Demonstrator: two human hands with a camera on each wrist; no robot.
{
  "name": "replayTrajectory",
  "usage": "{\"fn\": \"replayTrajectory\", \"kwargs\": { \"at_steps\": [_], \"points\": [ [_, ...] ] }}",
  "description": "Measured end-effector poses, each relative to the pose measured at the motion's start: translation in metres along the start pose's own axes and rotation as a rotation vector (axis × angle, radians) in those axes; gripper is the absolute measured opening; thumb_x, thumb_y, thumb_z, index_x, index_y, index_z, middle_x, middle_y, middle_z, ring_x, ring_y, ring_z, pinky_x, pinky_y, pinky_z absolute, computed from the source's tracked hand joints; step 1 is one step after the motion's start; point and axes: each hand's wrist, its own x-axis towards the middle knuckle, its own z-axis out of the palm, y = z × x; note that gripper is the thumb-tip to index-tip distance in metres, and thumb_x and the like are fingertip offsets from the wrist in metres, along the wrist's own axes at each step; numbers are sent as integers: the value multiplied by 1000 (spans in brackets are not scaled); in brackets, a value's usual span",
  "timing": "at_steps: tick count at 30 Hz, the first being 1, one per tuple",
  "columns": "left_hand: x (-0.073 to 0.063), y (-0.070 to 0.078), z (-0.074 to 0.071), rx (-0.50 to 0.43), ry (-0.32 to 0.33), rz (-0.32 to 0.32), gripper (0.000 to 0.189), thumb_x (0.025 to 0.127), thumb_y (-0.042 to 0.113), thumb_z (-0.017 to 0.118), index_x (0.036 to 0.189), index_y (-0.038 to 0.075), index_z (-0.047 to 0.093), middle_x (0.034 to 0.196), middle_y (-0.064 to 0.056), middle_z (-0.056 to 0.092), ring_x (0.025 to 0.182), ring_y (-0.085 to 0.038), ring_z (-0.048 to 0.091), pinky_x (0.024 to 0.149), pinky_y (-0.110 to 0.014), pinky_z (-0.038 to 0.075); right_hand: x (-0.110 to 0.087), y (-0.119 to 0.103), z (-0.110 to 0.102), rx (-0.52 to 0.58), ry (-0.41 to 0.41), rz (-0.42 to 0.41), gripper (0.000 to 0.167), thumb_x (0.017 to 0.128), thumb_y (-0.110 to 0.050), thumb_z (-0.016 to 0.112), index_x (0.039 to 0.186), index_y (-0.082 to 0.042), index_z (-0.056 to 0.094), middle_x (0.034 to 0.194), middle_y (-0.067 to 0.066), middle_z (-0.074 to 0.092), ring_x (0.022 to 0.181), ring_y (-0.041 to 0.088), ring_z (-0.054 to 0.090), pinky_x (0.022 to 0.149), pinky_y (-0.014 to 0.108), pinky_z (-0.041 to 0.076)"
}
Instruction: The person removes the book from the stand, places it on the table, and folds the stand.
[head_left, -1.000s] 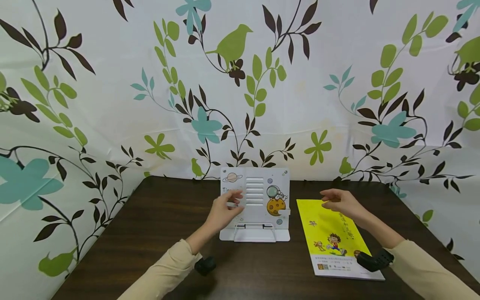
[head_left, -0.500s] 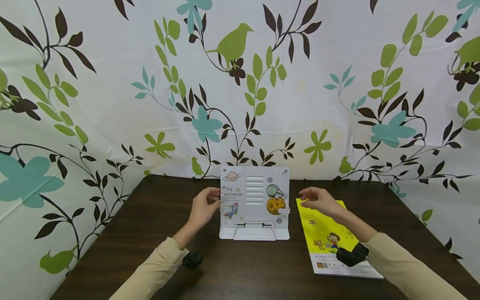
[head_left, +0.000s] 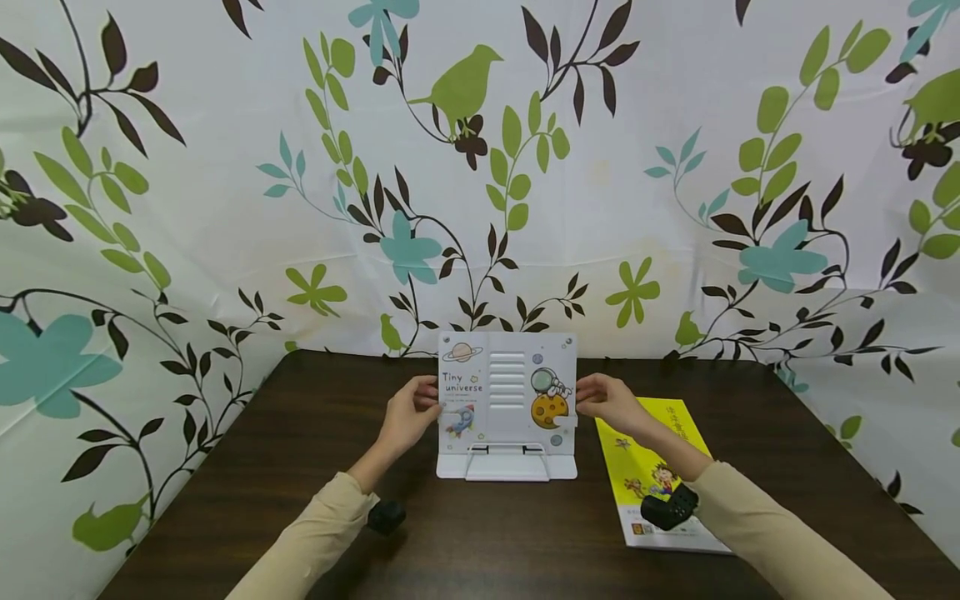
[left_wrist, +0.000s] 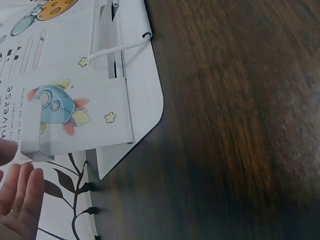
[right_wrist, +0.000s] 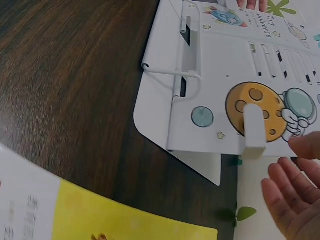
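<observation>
A white book stand with space cartoons and the words "Tiny universe" stands upright on the dark table, its wire rest folded at the front. My left hand is at the stand's left edge. In the left wrist view its fingers look fairly straight, just off the panel. At the opposite edge is my right hand. The right wrist view shows its thumb close over the panel's edge and its fingers apart from it. Whether either thumb touches the panel I cannot tell.
A yellow book with a cartoon child lies flat to the right of the stand, partly under my right forearm. Behind the dark wooden table hangs a patterned cloth with birds and leaves.
My left hand has moved left from in front of the stand to its left edge. From above the yellow book, my right hand has come left to the stand's right edge.
</observation>
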Motion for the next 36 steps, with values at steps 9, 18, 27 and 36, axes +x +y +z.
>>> {"fn": "replayTrajectory", "kwargs": {
  "at_steps": [9, 18, 27, 36],
  "points": [
    [4, -4, 6, -47, 28, 19, 32, 72, -12, 63, 103, -4, 59, 85, -13, 62, 77, -24, 60, 63, -23, 49, 9, 8, 17, 25, 133, -42, 26, 83, 5, 58, 107, 5, 52, 94, 15, 58, 84, 24, 54, 75, 30, 50],
    [6, -4, 9, -76, 43, 7, 31, 71, -15, 62, 100, -5, 59, 84, -14, 61, 77, -25, 59, 63, -25, 51, 10, 14, 22, 41, 198, -82, 25, 81, 9, 59, 104, 4, 51, 93, 17, 56, 83, 24, 53, 73, 23, 48],
    [5, 0, 8, -31, 48, -3, 30, 71, -16, 63, 99, -6, 58, 82, -14, 61, 76, -25, 58, 62, -28, 51, 11, 12, 24, 33, 210, -112, 26, 78, 9, 60, 102, 4, 52, 89, 15, 56, 79, 23, 53, 68, 23, 48],
    [-6, 7, 5, -25, 2, -27, 28, 72, -16, 63, 97, -5, 56, 83, -12, 59, 76, -22, 57, 62, -26, 50, 15, 12, 22, 19, 198, -121, 26, 78, 10, 59, 102, 4, 52, 87, 13, 56, 79, 23, 53, 69, 25, 49]
  ]
}}
